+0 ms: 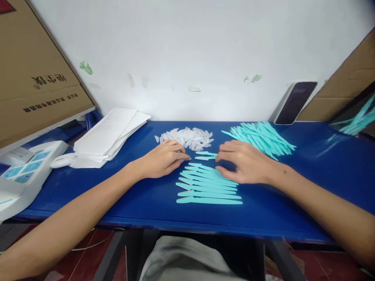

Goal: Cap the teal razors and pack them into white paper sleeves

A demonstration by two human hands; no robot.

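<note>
My left hand rests on the blue table, fingers curled and pressed together, their tips at the blade end of a teal razor by the heap of clear plastic caps. My right hand lies palm down with bent fingers over the handle ends of two teal razors. Below both hands, a row of several teal razors lies side by side. A loose pile of teal razors sits behind my right hand.
A stack of white bags lies at the left, beside a white sealing device and cardboard box. A phone leans on the wall. More teal razors sit in a box at the right edge.
</note>
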